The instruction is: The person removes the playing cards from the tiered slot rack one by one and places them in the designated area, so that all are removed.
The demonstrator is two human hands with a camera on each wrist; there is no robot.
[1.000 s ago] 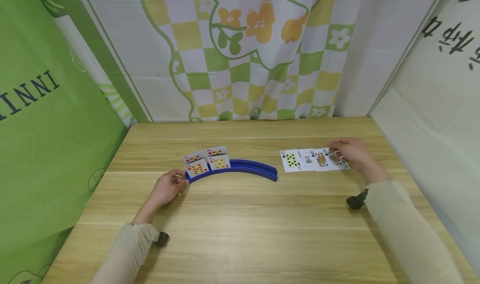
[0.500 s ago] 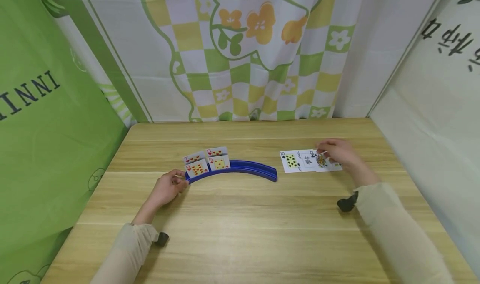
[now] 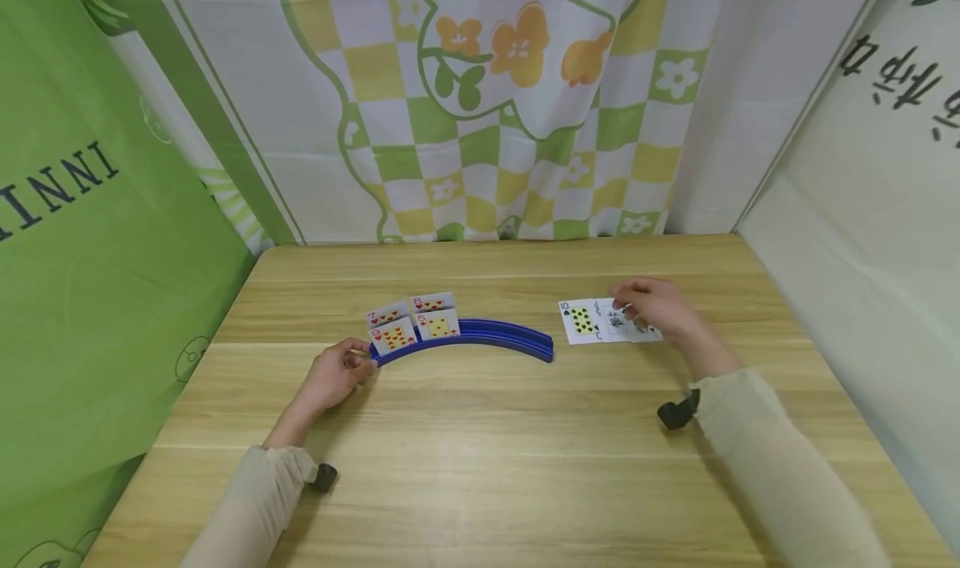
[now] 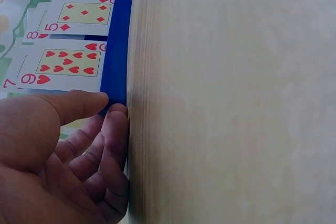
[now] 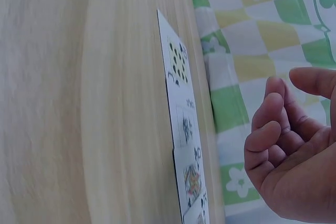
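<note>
My left hand [image 3: 335, 376] pinches the left end of a curved blue card holder [image 3: 502, 333] between thumb and fingers. The holder carries the nine of hearts [image 4: 65, 62] and five of diamonds [image 4: 84, 15] in front, with a seven [image 3: 387, 314] and an eight [image 3: 433, 302] behind. Over the overlapping card row to the right hovers my right hand [image 3: 660, 308], its fingers loosely curled around nothing. That row has a black ten [image 3: 581, 321], a joker [image 5: 186, 125], a queen [image 5: 191, 181] and a king [image 5: 200, 216]. In the head view the hand covers the row's right end.
All of this is on a wooden table [image 3: 480, 451]. A checked curtain [image 3: 495, 159] hangs behind its far edge. Green fabric [image 3: 97, 243] stands at the left, white fabric [image 3: 870, 234] at the right. Each wrist wears a small black camera [image 3: 678, 412].
My right hand has slid leftward above the card row, from the king toward the joker. The left hand, the holder and its cards have stayed put.
</note>
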